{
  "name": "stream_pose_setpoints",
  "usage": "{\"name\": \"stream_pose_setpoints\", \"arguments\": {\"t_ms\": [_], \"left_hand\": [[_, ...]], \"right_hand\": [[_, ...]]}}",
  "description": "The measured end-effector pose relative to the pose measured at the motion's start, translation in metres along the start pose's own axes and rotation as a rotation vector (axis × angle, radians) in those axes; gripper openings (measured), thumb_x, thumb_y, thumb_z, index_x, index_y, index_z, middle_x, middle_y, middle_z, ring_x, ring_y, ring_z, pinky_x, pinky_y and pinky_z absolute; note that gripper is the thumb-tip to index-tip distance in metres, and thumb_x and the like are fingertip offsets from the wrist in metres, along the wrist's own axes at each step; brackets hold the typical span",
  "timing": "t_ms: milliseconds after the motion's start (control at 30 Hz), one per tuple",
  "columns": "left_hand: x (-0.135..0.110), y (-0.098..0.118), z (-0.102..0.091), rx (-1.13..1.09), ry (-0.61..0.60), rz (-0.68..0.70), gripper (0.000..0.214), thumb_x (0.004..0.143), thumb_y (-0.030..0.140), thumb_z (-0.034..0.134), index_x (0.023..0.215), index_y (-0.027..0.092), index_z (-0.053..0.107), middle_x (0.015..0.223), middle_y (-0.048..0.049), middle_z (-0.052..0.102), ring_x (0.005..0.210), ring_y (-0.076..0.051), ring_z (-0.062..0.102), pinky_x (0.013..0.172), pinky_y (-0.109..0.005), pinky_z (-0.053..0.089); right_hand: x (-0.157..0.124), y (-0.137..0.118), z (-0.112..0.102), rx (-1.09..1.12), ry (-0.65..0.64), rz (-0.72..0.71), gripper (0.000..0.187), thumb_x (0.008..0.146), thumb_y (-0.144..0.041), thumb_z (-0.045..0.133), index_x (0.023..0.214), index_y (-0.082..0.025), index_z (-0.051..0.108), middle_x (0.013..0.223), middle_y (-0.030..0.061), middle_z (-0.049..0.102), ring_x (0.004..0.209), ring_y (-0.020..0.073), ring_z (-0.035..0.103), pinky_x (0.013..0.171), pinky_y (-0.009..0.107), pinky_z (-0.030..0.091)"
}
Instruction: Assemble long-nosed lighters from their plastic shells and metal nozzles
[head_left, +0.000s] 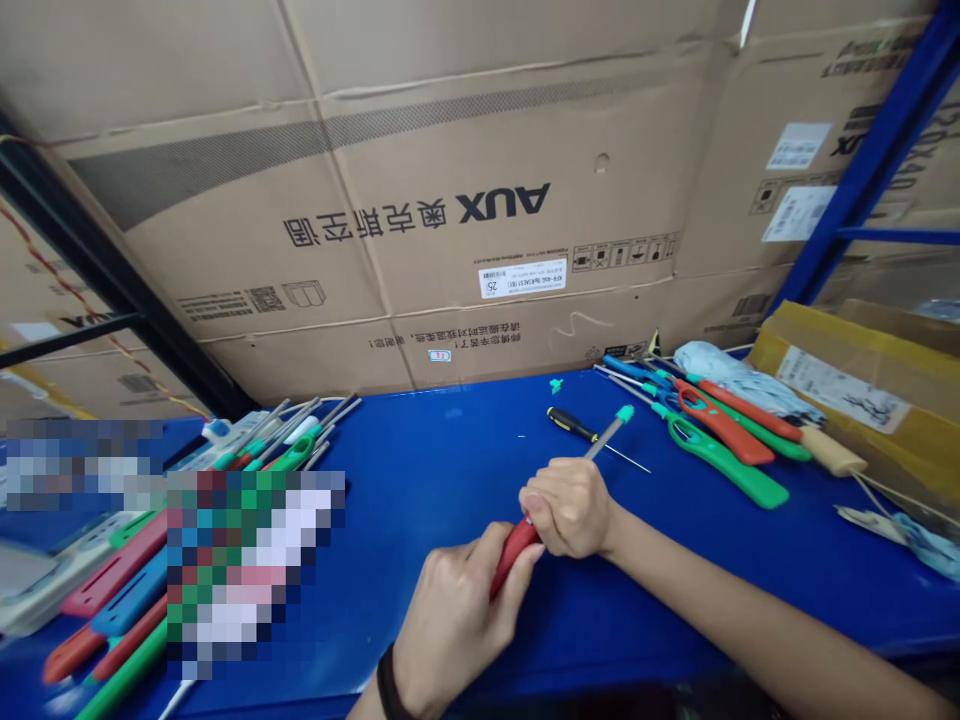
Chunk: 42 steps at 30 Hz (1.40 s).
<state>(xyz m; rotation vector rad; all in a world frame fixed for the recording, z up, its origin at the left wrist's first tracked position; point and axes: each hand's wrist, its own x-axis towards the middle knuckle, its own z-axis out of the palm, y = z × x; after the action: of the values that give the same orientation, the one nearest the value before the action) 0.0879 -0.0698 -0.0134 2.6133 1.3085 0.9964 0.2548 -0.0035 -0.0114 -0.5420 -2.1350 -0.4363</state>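
Note:
Both hands hold one red long-reach lighter (517,548) above the blue tabletop. My left hand (457,590) is wrapped round the red handle, which covers much of it. Closed in a fist, my right hand (570,508) grips the lighter farther up, where handle and metal tube meet. The bare metal tube (604,440) sticks out past this fist, pointing up and to the right, with a small teal piece (625,413) at its end. Just behind the tube lies a yellow-and-black screwdriver (571,424). A loose teal piece (556,385) rests farther back.
Several lighters, including a green one (727,465) and an orange one (724,425), lie at the right beside a yellow-taped carton (847,390). More lighters (142,565) are piled at the left, partly pixelated. A large cardboard box (420,150) stands along the back of the blue table (420,440).

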Motion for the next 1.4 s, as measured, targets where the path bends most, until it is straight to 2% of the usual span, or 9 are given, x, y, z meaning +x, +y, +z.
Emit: {"name": "stream_pose_setpoints", "arguments": {"t_ms": [200,333,433,500,600,733,1000,1133,1400], "left_hand": [[0.002,0.010,-0.005,-0.102,-0.101,-0.138,0.023,0.094,0.032,0.045,0.081,0.018,0.058,0.052,-0.0003,0.061,0.041,-0.014,0.059,0.042,-0.022,0.033],[-0.001,0.007,-0.011,-0.436,-0.211,-0.512,0.034,0.092,0.048,0.043,0.087,0.018,0.059,0.047,0.0001,0.061,0.031,-0.012,0.052,0.033,-0.018,0.032],[-0.003,0.001,-0.019,-0.838,-0.217,-0.825,0.052,0.087,0.063,0.039,0.094,0.016,0.058,0.040,0.0012,0.058,0.020,-0.008,0.037,0.022,-0.014,0.022],[-0.004,0.000,-0.023,-1.032,-0.126,-0.909,0.059,0.083,0.069,0.038,0.092,0.014,0.057,0.034,0.0033,0.053,0.018,-0.005,0.028,0.022,-0.013,0.021],[-0.004,0.002,-0.024,-1.155,-0.040,-0.929,0.059,0.081,0.070,0.040,0.088,0.014,0.057,0.029,0.0062,0.045,0.019,-0.003,0.021,0.023,-0.011,0.020],[-0.004,0.005,-0.018,-1.072,-0.095,-0.891,0.056,0.082,0.068,0.043,0.086,0.014,0.058,0.029,0.0040,0.048,0.020,-0.004,0.026,0.024,-0.009,0.015],[-0.008,0.002,-0.013,-0.879,-0.066,-0.845,0.051,0.083,0.066,0.043,0.073,0.016,0.051,0.032,0.0025,0.053,0.019,-0.004,0.030,0.024,-0.010,0.018],[-0.008,0.001,-0.012,-0.874,-0.083,-0.823,0.054,0.083,0.068,0.040,0.081,0.016,0.054,0.033,0.0026,0.053,0.019,-0.005,0.030,0.023,-0.011,0.019],[-0.016,0.007,-0.010,-0.792,-0.118,-0.781,0.051,0.085,0.064,0.043,0.084,0.015,0.057,0.034,0.0030,0.053,0.020,-0.004,0.027,0.024,-0.011,0.018]], "right_hand": [[0.003,-0.002,-0.004,0.010,-0.018,0.040,0.046,0.089,-0.012,0.036,0.045,-0.017,0.050,0.037,-0.0011,0.050,0.033,0.0096,0.038,0.043,0.030,0.023],[0.012,0.002,-0.011,0.093,0.058,0.077,0.040,0.091,-0.015,0.036,0.056,-0.018,0.055,0.050,0.0009,0.058,0.046,0.0120,0.050,0.050,0.029,0.033],[0.016,0.009,-0.019,0.196,0.247,0.312,0.030,0.093,-0.019,0.035,0.071,-0.018,0.056,0.075,0.0064,0.065,0.077,0.0182,0.059,0.071,0.033,0.040],[0.016,0.011,-0.018,0.323,0.267,0.549,0.035,0.095,-0.027,0.037,0.062,-0.020,0.048,0.065,0.0030,0.057,0.069,0.0167,0.054,0.068,0.032,0.039],[0.015,0.009,-0.008,0.778,0.005,0.838,0.046,0.093,-0.050,0.038,0.057,-0.020,0.043,0.054,-0.0014,0.047,0.053,0.0125,0.045,0.055,0.027,0.036],[0.013,0.004,0.003,1.203,-0.219,0.924,0.057,0.082,-0.071,0.037,0.060,-0.019,0.045,0.050,-0.0045,0.041,0.044,0.0089,0.036,0.045,0.024,0.029],[0.015,0.003,-0.007,1.182,-0.285,0.894,0.054,0.083,-0.067,0.044,0.061,-0.018,0.045,0.051,-0.0057,0.041,0.046,0.0075,0.035,0.046,0.022,0.027],[0.014,0.005,-0.006,1.168,-0.282,0.869,0.054,0.084,-0.066,0.043,0.060,-0.017,0.045,0.052,-0.0047,0.043,0.048,0.0080,0.037,0.048,0.023,0.028],[0.014,0.010,-0.004,1.162,-0.208,0.908,0.051,0.087,-0.061,0.042,0.058,-0.020,0.032,0.055,-0.0068,0.026,0.050,0.0084,0.025,0.050,0.024,0.025]]}}
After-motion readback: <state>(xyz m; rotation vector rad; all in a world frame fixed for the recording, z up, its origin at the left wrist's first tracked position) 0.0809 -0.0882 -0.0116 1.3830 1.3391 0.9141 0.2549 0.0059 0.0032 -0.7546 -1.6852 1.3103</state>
